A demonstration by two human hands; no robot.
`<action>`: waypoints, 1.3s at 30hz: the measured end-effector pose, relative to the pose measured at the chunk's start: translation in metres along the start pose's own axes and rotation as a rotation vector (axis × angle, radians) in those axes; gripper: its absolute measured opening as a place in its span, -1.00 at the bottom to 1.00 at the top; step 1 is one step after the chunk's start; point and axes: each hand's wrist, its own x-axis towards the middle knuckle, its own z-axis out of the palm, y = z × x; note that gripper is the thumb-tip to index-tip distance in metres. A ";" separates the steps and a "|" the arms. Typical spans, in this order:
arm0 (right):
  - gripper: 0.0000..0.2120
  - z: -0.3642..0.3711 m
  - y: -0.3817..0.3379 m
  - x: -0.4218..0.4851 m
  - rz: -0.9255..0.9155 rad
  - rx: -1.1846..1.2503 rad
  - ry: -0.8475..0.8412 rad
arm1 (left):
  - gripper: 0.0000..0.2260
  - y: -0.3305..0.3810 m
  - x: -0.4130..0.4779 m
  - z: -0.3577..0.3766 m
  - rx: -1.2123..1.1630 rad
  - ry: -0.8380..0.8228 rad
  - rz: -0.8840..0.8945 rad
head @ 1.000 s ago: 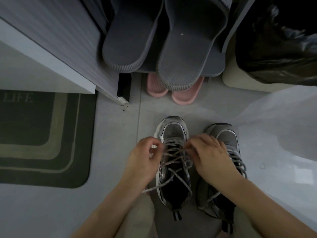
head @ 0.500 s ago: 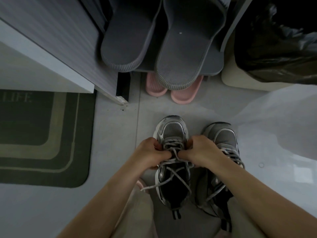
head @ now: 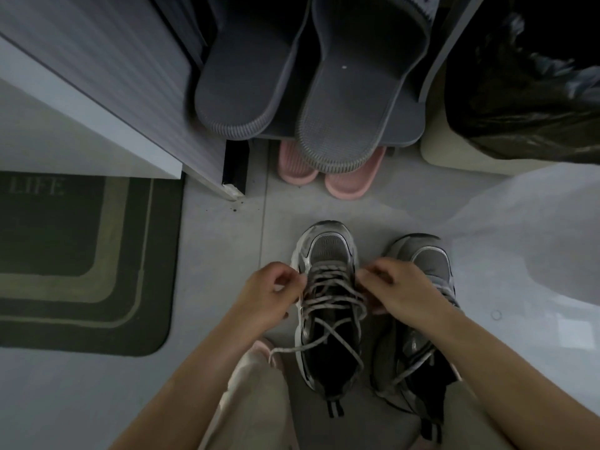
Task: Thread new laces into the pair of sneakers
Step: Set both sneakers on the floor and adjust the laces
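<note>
Noted nearest: a knee (head: 256, 401), with a loose lace end (head: 285, 349) trailing toward it off the left sneaker (head: 328, 254).

Found the lace (head: 331, 302) crossed through most eyelets of that sneaker and lying slack over the tongue. Found the left hand (head: 272, 297) at the sneaker's left edge and the right hand (head: 402, 293) at its right edge. Fingers on both curled narrow, apparently pinching the lace at the forward crossings; cannot confirm exact contact in this light.

Judged as evening out the crossings on the left sneaker, with threading there largely done.

Next move calls for drawing slack through row by row toward the collar, keeping both ends level, then checking the top eyelets.

Noted the right sneaker (head: 428, 258) just beside, partly under the right wrist, laced, with ends loose. Cannot verify its finish.

Recorded beyond, on the floor (head: 220, 254): mat (head: 81, 254) to the left, pink slippers (head: 347, 190) ahead, grey slippers (head: 341, 108) on a shelf above them, black bag (head: 519, 108) far right.

Found no obstruction between hands and sneaker. Possible snag: the right sneaker's loose ends under the forearm.
</note>
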 end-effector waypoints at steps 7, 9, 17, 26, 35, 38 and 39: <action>-0.89 0.008 -0.007 -0.020 -0.424 -0.351 0.106 | -0.91 -0.004 -0.018 0.010 0.225 -0.010 0.286; -0.83 0.011 -0.006 -0.020 -0.485 -0.440 0.110 | -0.91 -0.002 -0.016 0.011 0.265 0.025 0.310; -0.83 0.015 -0.003 -0.021 -0.560 -0.567 0.135 | -0.89 0.007 -0.006 0.011 0.419 0.003 0.222; -0.84 0.015 0.016 -0.033 -0.406 -0.385 0.065 | -0.91 -0.017 -0.017 0.004 -0.152 -0.100 -0.108; -0.94 0.004 0.002 -0.021 -0.337 -0.207 0.217 | -0.86 0.005 -0.013 0.009 0.282 0.004 0.189; -0.84 0.008 -0.008 -0.011 -0.278 -0.289 0.061 | -0.86 0.008 -0.008 0.015 0.512 0.029 0.270; -0.81 0.010 -0.012 -0.008 -0.280 -0.337 0.029 | -0.87 0.008 -0.006 0.016 0.536 0.041 0.270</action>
